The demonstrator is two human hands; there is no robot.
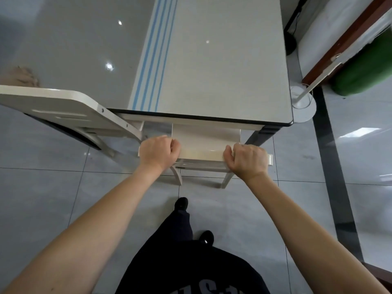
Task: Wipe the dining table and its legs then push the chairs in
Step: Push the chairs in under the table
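The glossy grey dining table point(222, 66) with blue stripes fills the upper middle, its near edge trimmed in black. A cream chair point(203, 145) stands in front of me, its seat tucked under the table's near edge. My left hand point(159, 151) grips the left end of the chair's top rail and my right hand point(248, 160) grips the right end. A second cream chair point(70, 111) stands at the table's left side, its back angled towards me. A beige cloth point(23, 76) lies on the tabletop at the far left.
A white fan base point(303, 102) sits on the floor by the table's right corner, next to a dark table leg point(263, 134). A green object point(364, 68) and a wooden frame are at the right. Grey floor tiles surround my feet.
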